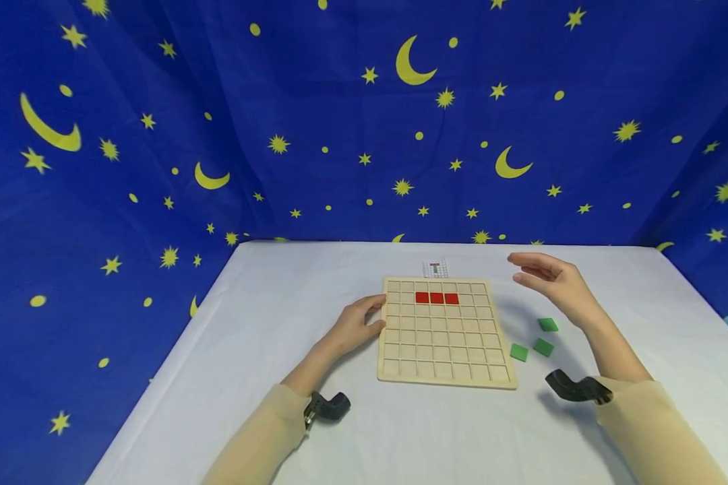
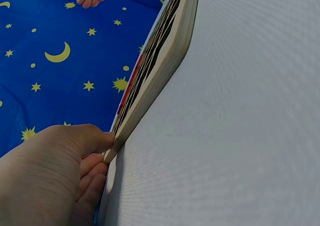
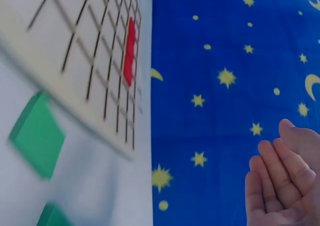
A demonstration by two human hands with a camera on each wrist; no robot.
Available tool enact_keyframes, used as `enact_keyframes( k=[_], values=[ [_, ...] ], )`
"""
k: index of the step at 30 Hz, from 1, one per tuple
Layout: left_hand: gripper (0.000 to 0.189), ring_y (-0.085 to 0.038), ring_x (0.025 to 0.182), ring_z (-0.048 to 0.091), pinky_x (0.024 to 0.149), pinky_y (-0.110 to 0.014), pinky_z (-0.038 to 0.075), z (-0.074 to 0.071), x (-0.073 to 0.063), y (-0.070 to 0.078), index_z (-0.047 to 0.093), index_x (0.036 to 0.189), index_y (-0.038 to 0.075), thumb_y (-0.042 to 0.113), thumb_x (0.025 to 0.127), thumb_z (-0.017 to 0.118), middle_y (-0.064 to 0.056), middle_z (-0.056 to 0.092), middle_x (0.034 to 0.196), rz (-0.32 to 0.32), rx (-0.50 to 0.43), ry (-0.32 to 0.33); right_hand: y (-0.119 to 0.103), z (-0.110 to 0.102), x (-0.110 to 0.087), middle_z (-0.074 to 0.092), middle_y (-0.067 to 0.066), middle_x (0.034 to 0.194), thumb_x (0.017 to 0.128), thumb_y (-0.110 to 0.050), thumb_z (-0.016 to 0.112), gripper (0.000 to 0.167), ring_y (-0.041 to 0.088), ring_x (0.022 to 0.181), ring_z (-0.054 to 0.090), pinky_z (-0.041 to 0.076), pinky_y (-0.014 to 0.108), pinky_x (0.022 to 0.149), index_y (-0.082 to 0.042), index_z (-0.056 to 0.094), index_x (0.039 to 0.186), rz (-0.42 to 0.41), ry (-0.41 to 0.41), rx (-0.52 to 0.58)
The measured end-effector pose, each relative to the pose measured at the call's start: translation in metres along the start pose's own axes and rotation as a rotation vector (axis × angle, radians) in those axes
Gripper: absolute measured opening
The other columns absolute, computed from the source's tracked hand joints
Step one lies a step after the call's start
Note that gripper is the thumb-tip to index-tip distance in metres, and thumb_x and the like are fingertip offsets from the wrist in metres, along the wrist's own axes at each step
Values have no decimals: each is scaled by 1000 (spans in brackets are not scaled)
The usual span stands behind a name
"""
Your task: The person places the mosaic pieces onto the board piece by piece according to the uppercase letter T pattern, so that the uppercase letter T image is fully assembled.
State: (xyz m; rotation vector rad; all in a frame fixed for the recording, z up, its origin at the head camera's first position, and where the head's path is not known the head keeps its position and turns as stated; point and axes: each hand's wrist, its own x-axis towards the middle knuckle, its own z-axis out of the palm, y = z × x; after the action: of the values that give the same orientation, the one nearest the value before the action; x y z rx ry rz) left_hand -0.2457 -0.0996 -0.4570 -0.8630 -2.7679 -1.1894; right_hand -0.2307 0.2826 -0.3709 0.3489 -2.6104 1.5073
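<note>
A square wooden grid board (image 1: pixel 441 331) lies on the white table. Three red square tiles (image 1: pixel 437 298) sit side by side in its second row from the far edge. At the board's left edge, my left hand (image 1: pixel 353 328) touches the rim with thumb and fingertips; the left wrist view shows the thumb (image 2: pixel 92 138) against the wooden side. Raised above the table to the right of the board, my right hand (image 1: pixel 555 283) holds nothing, its fingers loosely bent. Several green tiles, one of them (image 1: pixel 519 352) close to the board, lie below that hand.
Beyond the board's far edge lies a small printed card (image 1: pixel 435 269) with a grid and a T-like figure. A blue curtain (image 1: pixel 352 121) with yellow stars and moons hangs behind and beside the white tabletop (image 1: pixel 291 289). Each wrist carries a black bracket (image 1: pixel 576 389).
</note>
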Motion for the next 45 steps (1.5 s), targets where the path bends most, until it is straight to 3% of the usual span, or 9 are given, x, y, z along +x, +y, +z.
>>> enact_keyframes(
  k=[11, 28, 39, 45],
  values=[
    [54, -25, 116, 53, 100, -31, 42, -2, -3, 1, 44, 137, -2, 10, 89, 64, -15, 53, 131, 0, -8, 11, 28, -24, -27, 57, 4, 126, 91, -31, 63, 47, -3, 102, 55, 44, 6, 80, -9, 54, 131, 67, 51, -60],
    [54, -24, 117, 53, 101, -30, 42, 0, -1, 1, 44, 138, -1, 12, 89, 64, -13, 53, 131, -4, -4, 4, 58, -33, -52, 58, -17, 118, 92, -32, 62, 46, 0, 106, 54, 43, 5, 79, -7, 55, 130, 112, 64, -53],
    [54, -24, 117, 53, 101, -31, 41, 0, -2, 0, 45, 138, 1, 11, 89, 65, -12, 53, 131, -25, 7, 12, 84, -32, -60, 61, -11, 118, 94, -24, 61, 41, -4, 105, 53, 41, 4, 81, -1, 56, 127, 53, 39, -64],
    [54, -23, 118, 52, 101, -30, 41, 1, -1, 1, 45, 138, 1, 12, 88, 65, -12, 53, 132, -30, 4, 8, 91, -30, -64, 57, 7, 126, 92, -36, 62, 48, -14, 103, 44, 37, 2, 77, -5, 57, 128, 125, 28, -173]
  ],
)
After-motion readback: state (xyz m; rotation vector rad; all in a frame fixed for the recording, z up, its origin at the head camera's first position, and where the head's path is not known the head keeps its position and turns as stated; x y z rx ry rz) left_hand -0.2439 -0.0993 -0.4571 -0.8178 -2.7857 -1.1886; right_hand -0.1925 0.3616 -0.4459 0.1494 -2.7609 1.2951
